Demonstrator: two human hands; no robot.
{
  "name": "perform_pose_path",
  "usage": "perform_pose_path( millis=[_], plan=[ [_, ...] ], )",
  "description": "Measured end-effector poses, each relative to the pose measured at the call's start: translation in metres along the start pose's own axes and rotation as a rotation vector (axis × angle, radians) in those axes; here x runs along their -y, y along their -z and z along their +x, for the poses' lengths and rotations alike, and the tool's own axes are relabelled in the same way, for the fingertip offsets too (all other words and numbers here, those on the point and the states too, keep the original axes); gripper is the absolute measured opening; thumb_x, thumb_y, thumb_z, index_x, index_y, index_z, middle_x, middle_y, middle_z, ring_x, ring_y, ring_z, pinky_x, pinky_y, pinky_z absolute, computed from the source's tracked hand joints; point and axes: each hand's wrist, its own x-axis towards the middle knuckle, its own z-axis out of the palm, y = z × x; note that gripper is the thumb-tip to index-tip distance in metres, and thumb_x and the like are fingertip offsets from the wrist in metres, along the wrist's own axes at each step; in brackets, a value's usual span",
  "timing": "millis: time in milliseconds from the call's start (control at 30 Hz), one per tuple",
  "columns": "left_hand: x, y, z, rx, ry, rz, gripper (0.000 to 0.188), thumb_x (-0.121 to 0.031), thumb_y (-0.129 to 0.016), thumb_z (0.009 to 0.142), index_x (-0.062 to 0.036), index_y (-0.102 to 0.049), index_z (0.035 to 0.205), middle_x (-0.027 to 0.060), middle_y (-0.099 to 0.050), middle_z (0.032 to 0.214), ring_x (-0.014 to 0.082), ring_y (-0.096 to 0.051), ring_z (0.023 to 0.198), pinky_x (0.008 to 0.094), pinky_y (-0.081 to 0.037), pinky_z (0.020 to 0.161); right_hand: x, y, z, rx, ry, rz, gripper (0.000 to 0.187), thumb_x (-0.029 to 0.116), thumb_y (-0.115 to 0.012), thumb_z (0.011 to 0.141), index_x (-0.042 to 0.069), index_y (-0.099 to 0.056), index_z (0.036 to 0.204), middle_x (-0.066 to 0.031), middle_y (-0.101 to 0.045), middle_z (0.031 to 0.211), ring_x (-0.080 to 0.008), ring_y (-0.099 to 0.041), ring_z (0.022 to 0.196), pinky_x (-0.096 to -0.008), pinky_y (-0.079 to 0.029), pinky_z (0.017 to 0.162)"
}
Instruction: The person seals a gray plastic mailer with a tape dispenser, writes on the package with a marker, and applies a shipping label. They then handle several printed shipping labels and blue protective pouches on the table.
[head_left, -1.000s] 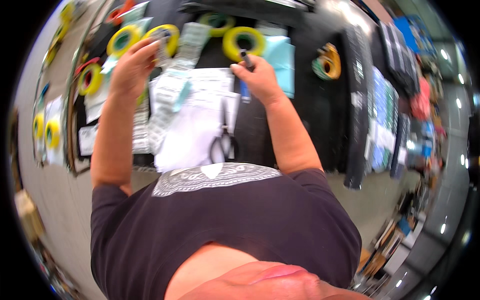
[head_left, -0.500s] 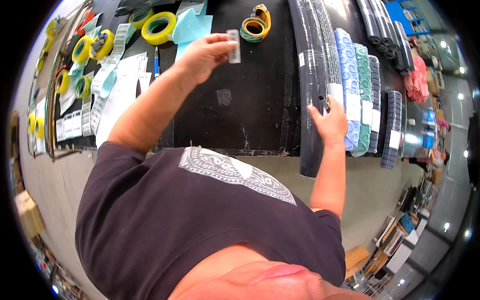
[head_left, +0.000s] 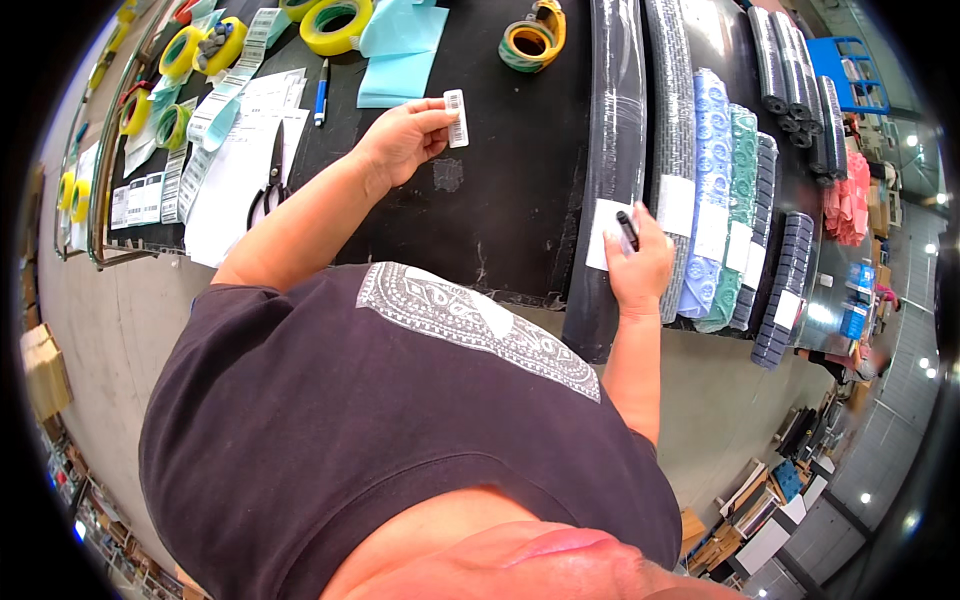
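Observation:
Between thumb and fingers, my left hand point(head_left: 405, 142) pinches a small white barcode sticker point(head_left: 457, 118) above the black tabletop point(head_left: 500, 190). My right hand point(head_left: 642, 268) holds a black marker pen point(head_left: 628, 232), its fingers closed around it. Under that hand lies a long, dark, plastic-wrapped roll point(head_left: 615, 110), which overhangs the table's near edge. A white paper label point(head_left: 604, 225) shows on this roll, partly covered by my right hand. Whether the fingers press on the roll, I cannot tell.
To the right lie a grey patterned roll point(head_left: 670, 110), a blue roll point(head_left: 712, 140), a green roll point(head_left: 742, 170) and several dark rolls. Tape in a yellow dispenser point(head_left: 533, 40) sits far off. Scissors point(head_left: 270, 185), papers point(head_left: 235, 130), a blue pen point(head_left: 321, 95) and yellow tape rolls are left.
The dark roll has turned, and its white label now faces up beside my right hand. Scissors show near my left forearm. My left hand still holds the sticker; the view has shifted.

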Motion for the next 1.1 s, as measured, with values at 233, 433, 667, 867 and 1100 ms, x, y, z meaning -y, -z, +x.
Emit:
perform_pose_path(
  millis=[233, 433, 667, 867, 1100],
  plan=[
    [-0.013, -0.007, -0.006, 0.021, -0.008, 0.142, 0.027, -0.013, -0.064, 0.093, -0.0035, -0.065, 0.118, 0.0022, -0.068, 0.101, 0.0100, -0.062, 0.092, 0.0256, -0.047, 0.088, 0.041, -0.025, -0.003, 0.124, -0.277, -0.078, 0.095, 0.052, -0.088, 0.059, 0.004, -0.056, 0.135, -0.0156, -0.066, 0.118, -0.0349, -0.057, 0.111, -0.0436, -0.045, 0.098],
    [-0.001, -0.019, 0.005, 0.112, 0.037, 0.146, 0.024, -0.009, -0.063, 0.091, -0.0053, -0.068, 0.115, 0.0024, -0.069, 0.102, 0.0100, -0.064, 0.093, 0.0261, -0.048, 0.088, 0.026, -0.023, -0.006, 0.141, -0.361, 0.016, 0.096, 0.049, -0.090, 0.059, 0.004, -0.055, 0.136, -0.0202, -0.066, 0.114, -0.0356, -0.059, 0.108, -0.0433, -0.046, 0.097],
    [0.017, -0.047, 0.020, 0.151, 0.096, 0.119, 0.025, -0.008, -0.066, 0.088, -0.0047, -0.068, 0.113, 0.0023, -0.069, 0.100, 0.0084, -0.062, 0.090, 0.0239, -0.047, 0.082, 0.007, -0.027, -0.006, 0.160, -0.357, 0.165, 0.097, 0.048, -0.090, 0.059, 0.001, -0.054, 0.136, -0.0225, -0.063, 0.114, -0.0348, -0.061, 0.106, -0.0429, -0.047, 0.095],
    [0.041, -0.081, 0.043, 0.190, 0.145, 0.144, 0.027, -0.004, -0.070, 0.087, -0.0012, -0.066, 0.114, 0.0043, -0.069, 0.102, 0.0084, -0.062, 0.090, 0.0234, -0.048, 0.085, -0.024, -0.037, -0.008, 0.163, -0.351, 0.433, 0.097, 0.044, -0.091, 0.060, -0.003, -0.053, 0.135, -0.0212, -0.064, 0.115, -0.0309, -0.063, 0.107, -0.0401, -0.048, 0.096],
    [0.070, -0.122, 0.069, 0.268, 0.187, 0.128, 0.027, -0.003, -0.069, 0.088, 0.0005, -0.066, 0.114, 0.0038, -0.067, 0.100, 0.0089, -0.061, 0.089, 0.0223, -0.048, 0.082, -0.036, -0.037, -0.008, 0.183, -0.430, 0.758, 0.095, 0.034, -0.092, 0.061, -0.005, -0.050, 0.137, -0.0176, -0.064, 0.117, -0.0247, -0.063, 0.108, -0.0368, -0.048, 0.096]
  ],
)
